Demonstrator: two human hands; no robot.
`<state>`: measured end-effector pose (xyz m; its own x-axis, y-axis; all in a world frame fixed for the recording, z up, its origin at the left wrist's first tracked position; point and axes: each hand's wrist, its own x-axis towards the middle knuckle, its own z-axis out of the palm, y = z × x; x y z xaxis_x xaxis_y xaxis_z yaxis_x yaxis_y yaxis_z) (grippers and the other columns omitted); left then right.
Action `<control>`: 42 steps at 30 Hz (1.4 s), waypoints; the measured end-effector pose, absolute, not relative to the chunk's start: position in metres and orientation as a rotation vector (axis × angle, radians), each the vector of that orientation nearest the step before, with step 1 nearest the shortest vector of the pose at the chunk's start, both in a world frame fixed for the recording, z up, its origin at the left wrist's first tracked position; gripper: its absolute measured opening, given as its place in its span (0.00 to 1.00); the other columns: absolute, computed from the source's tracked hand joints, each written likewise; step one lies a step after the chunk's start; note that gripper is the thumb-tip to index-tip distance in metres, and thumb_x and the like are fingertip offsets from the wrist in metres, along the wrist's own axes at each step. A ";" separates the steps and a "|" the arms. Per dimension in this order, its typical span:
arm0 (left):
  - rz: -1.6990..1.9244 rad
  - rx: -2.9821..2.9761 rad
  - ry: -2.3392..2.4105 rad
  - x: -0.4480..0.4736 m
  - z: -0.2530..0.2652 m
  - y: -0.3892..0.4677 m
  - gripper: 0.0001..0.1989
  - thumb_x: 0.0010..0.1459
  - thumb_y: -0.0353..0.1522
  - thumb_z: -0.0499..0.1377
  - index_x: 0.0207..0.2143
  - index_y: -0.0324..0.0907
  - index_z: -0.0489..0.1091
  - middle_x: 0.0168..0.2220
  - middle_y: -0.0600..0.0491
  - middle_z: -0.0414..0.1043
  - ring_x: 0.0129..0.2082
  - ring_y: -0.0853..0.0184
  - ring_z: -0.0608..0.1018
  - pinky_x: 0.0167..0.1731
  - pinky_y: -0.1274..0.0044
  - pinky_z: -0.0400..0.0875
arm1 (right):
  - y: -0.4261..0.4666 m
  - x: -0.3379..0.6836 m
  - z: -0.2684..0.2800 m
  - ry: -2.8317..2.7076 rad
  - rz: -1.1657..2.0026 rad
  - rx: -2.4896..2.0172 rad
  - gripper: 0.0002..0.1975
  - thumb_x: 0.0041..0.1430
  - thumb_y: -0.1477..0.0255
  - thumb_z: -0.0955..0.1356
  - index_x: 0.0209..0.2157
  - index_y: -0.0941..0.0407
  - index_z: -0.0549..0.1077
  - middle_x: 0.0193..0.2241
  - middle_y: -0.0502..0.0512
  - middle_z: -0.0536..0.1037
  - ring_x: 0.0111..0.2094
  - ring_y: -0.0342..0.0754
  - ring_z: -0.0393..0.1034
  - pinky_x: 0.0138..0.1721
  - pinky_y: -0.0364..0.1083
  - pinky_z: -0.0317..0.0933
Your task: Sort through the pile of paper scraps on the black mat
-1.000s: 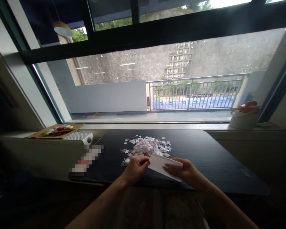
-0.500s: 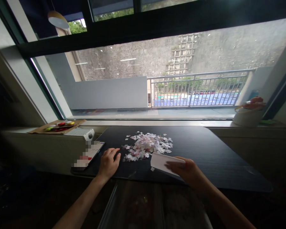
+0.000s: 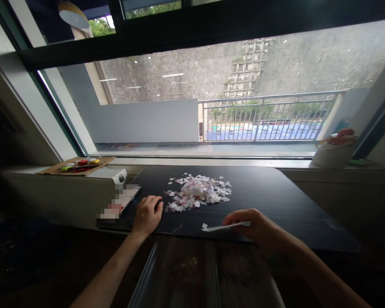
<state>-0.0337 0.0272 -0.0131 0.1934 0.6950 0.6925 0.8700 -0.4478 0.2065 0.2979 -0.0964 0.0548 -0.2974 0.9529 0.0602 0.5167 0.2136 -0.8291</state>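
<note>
A loose heap of small white and pinkish paper scraps (image 3: 200, 191) lies on the black table (image 3: 259, 188). My right hand (image 3: 252, 223) grips a thin white rectangular piece (image 3: 220, 227) with a slightly bent left end, seen almost edge-on near the table's front edge. One small paper scrap (image 3: 204, 225) sits by that bent end, apart from the heap. Just left of the heap, my left hand (image 3: 148, 213) rests on the table, empty, with its fingers loosely bent and its thumb apart.
A flat panel (image 3: 131, 197), partly blurred out, lies at the table's left edge. Behind it are a white ridged box (image 3: 111, 174) and brown paper with colourful items (image 3: 80, 164). A white container (image 3: 332, 154) stands on the right sill. Below the table's front is a clear-sided bin (image 3: 208, 273).
My right hand has turned the white piece from showing its broad face to nearly edge-on, lower and away from the heap. My left hand has hardly moved. The view has tilted slightly.
</note>
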 end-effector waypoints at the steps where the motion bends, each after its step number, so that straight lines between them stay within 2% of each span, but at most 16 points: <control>1: -1.097 -2.239 -1.497 -0.034 -0.013 0.027 0.13 0.58 0.35 0.50 0.37 0.41 0.72 0.37 0.48 0.75 0.39 0.59 0.74 0.43 0.67 0.68 | -0.101 0.304 0.059 -1.923 0.977 -1.383 0.11 0.53 0.68 0.68 0.35 0.57 0.80 0.33 0.55 0.81 0.36 0.52 0.72 0.36 0.45 0.63; 6: -1.075 -2.254 -1.486 -0.034 -0.013 0.027 0.14 0.59 0.36 0.49 0.36 0.41 0.72 0.36 0.48 0.75 0.37 0.59 0.74 0.41 0.68 0.69 | -0.105 0.313 0.066 -1.933 0.867 -1.368 0.12 0.54 0.67 0.67 0.35 0.57 0.79 0.35 0.56 0.81 0.38 0.53 0.72 0.38 0.46 0.63; 13: -1.085 -2.276 -1.476 -0.036 -0.012 0.027 0.15 0.59 0.36 0.49 0.35 0.40 0.73 0.35 0.47 0.75 0.36 0.59 0.74 0.41 0.67 0.68 | -0.088 0.313 0.056 -1.884 0.996 -1.436 0.13 0.49 0.67 0.68 0.34 0.59 0.80 0.26 0.54 0.79 0.27 0.47 0.67 0.29 0.43 0.59; 21: -1.085 -2.288 -1.476 -0.036 -0.011 0.027 0.15 0.58 0.37 0.49 0.34 0.41 0.73 0.34 0.48 0.75 0.36 0.59 0.74 0.40 0.68 0.69 | -0.088 0.317 0.064 -1.890 0.967 -1.452 0.14 0.48 0.67 0.68 0.34 0.60 0.80 0.23 0.52 0.75 0.24 0.42 0.60 0.25 0.42 0.54; 27: -1.088 -2.284 -1.467 -0.036 -0.010 0.026 0.15 0.59 0.37 0.48 0.33 0.41 0.73 0.34 0.48 0.76 0.36 0.60 0.74 0.40 0.69 0.69 | -0.094 0.329 0.076 -1.976 0.996 -1.466 0.12 0.47 0.68 0.69 0.31 0.60 0.80 0.23 0.52 0.76 0.26 0.44 0.63 0.28 0.42 0.57; 32: -1.089 -2.289 -1.440 -0.035 -0.007 0.025 0.15 0.58 0.37 0.48 0.32 0.42 0.72 0.33 0.48 0.76 0.35 0.60 0.75 0.40 0.69 0.69 | -0.096 0.334 0.083 -1.927 0.945 -1.482 0.12 0.46 0.66 0.70 0.31 0.59 0.81 0.20 0.50 0.75 0.23 0.42 0.62 0.24 0.41 0.55; 38: -1.079 -2.286 -1.439 -0.036 -0.007 0.025 0.15 0.58 0.37 0.48 0.33 0.42 0.72 0.33 0.48 0.76 0.35 0.60 0.75 0.39 0.69 0.70 | -0.092 0.336 0.072 -1.823 1.119 -1.452 0.11 0.43 0.67 0.73 0.29 0.60 0.80 0.19 0.48 0.76 0.22 0.41 0.64 0.24 0.40 0.57; 42: -1.058 -2.294 -1.446 -0.036 -0.007 0.026 0.15 0.58 0.37 0.48 0.33 0.40 0.72 0.34 0.47 0.76 0.36 0.59 0.75 0.40 0.67 0.70 | -0.100 0.349 0.069 -1.743 1.154 -1.470 0.15 0.43 0.63 0.74 0.28 0.61 0.79 0.21 0.50 0.77 0.23 0.43 0.67 0.25 0.41 0.59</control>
